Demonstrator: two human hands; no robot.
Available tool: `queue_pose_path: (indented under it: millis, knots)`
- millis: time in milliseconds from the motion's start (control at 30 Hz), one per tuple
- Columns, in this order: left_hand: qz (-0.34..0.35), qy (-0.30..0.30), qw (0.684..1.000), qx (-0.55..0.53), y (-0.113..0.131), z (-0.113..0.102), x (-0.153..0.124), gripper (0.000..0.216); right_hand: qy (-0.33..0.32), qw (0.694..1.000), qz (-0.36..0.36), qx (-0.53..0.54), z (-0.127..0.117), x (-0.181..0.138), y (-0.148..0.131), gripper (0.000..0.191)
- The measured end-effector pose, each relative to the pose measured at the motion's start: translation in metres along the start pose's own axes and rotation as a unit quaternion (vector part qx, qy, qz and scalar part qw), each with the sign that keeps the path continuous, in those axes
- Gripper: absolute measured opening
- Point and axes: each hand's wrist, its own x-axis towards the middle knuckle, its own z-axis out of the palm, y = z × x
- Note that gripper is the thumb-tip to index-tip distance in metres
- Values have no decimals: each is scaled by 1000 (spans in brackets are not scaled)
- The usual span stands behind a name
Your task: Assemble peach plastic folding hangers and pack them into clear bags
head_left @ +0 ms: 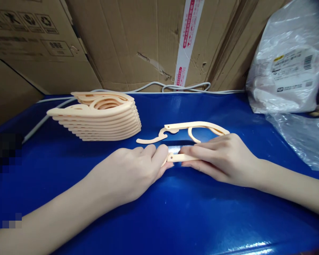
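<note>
A cream plastic folding hanger [179, 157] is held between my two hands, low over the blue tabletop. My left hand [134, 170] is closed around its left end, and the fingers hide most of that part. On the right, my right hand [223, 159] pinches the arm of the hanger between thumb and fingers. A round hole shows near the joint between the hands. Just behind them lies a second cream hanger piece [187, 125] with its hook pointing left; my right hand covers its right end. A neat stack of cream hangers [106, 122] sits to the left.
Blue sheeting [175, 219] covers the table. Cardboard boxes [138, 42] stand along the back, with a white cable [149, 86] running before them. A clear plastic bag [287, 71] with a label occupies the right rear corner. Something dark and blurred lies at the left edge.
</note>
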Motion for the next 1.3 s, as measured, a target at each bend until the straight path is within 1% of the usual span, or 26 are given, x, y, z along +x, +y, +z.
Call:
queue_pose_path:
  millis: [200,300,433,600,733,967,1033,1167,1300]
  knots:
    - [44,19,995,88,2,0,-2,39,-50,995,33,82,-2,2,-1,24]
    - [45,38,993,106,3,0,-3,37,-67,991,42,111,-5,3,0,24]
    - [33,60,993,99,2,-2,-5,35,-68,991,43,111,-7,3,0,26]
    - [29,53,995,84,2,-5,-3,37,-64,991,36,114,-8,2,0,25]
    - [22,62,995,69,1,-4,-1,42,-55,992,35,106,-7,2,1,26]
    - [23,60,995,73,0,0,-2,42,-75,990,45,110,-2,2,1,29]
    - [22,66,995,74,-1,0,-3,43,-67,991,41,112,0,1,1,28]
    - [4,69,996,54,-1,2,-4,43,-40,995,32,81,2,0,0,25]
    - [-20,60,998,23,0,4,-7,40,-35,997,26,61,3,-1,-2,27]
